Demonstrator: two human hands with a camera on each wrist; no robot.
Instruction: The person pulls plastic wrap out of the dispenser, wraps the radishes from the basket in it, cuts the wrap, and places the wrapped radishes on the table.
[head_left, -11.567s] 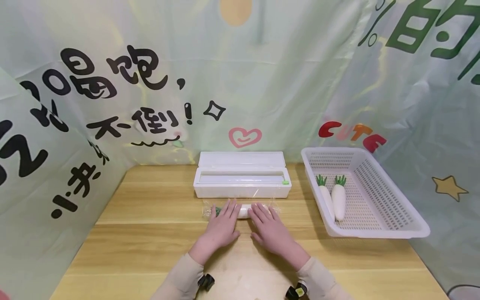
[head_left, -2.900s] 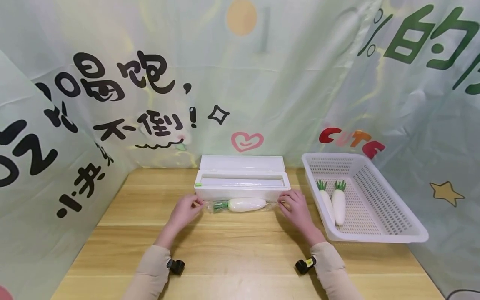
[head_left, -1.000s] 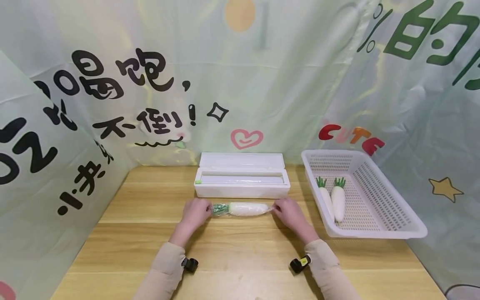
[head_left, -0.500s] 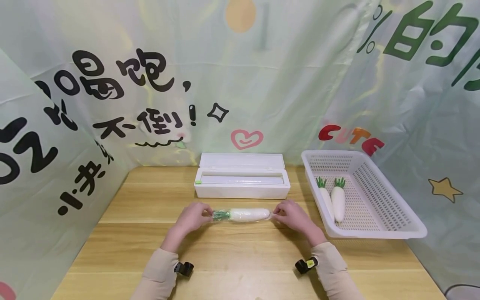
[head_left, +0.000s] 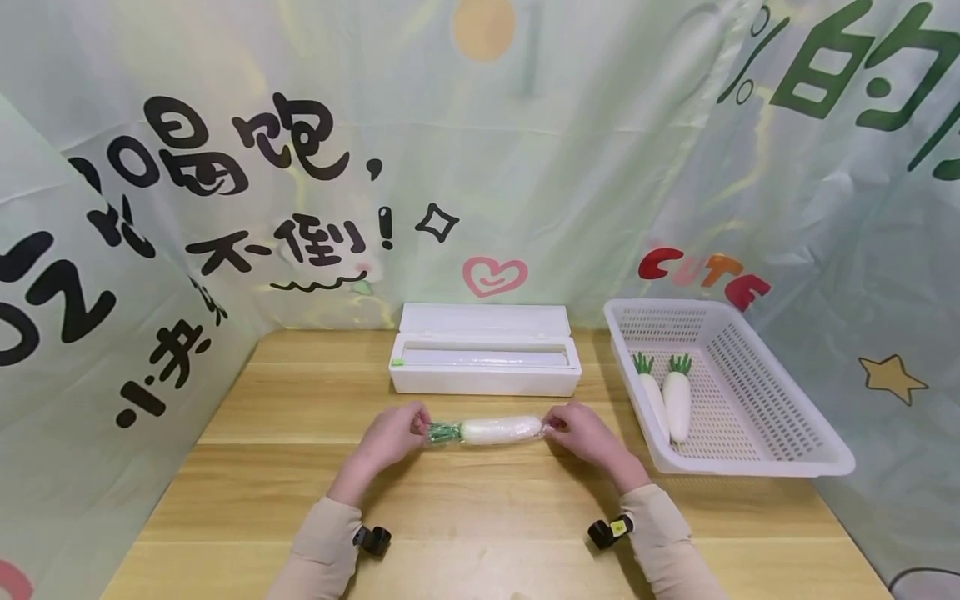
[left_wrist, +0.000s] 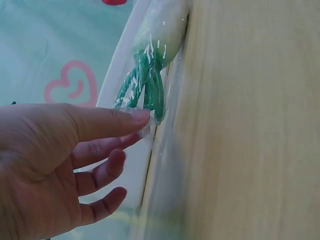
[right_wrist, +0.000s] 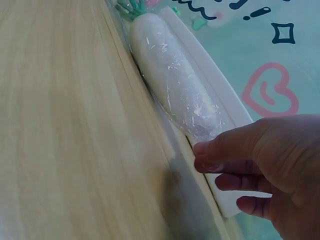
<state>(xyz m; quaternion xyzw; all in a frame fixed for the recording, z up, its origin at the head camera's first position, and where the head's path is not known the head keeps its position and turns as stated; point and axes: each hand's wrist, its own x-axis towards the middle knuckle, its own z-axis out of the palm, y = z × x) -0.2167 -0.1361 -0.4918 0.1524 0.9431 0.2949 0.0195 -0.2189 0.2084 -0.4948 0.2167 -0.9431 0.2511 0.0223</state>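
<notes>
A white radish (head_left: 501, 430) with green leaves, wrapped in clear cling film, lies crosswise between my hands in the head view. My left hand (head_left: 396, 432) pinches the film at the leaf end between thumb and index finger. In the left wrist view the green leaves (left_wrist: 145, 87) show through the film just past the thumb tip, the other fingers loosely bent. At the root tip my right hand (head_left: 581, 429) pinches the gathered film. The right wrist view shows creased, shiny film (right_wrist: 185, 92) tight around the radish body.
Behind the radish stands a white cling film dispenser (head_left: 484, 381), lid raised, its green slider (head_left: 397, 362) at the left end. To the right, a white perforated basket (head_left: 757, 462) holds two unwrapped radishes (head_left: 678, 404). A printed cloth backdrop (head_left: 585, 167) rises behind the wooden table (head_left: 480, 517).
Both hands lay flat on the wrapped radish at first; now they pinch its film ends. The slider went from right to left. Since 2.9 s ago the radish has come away from the dispenser towards me.
</notes>
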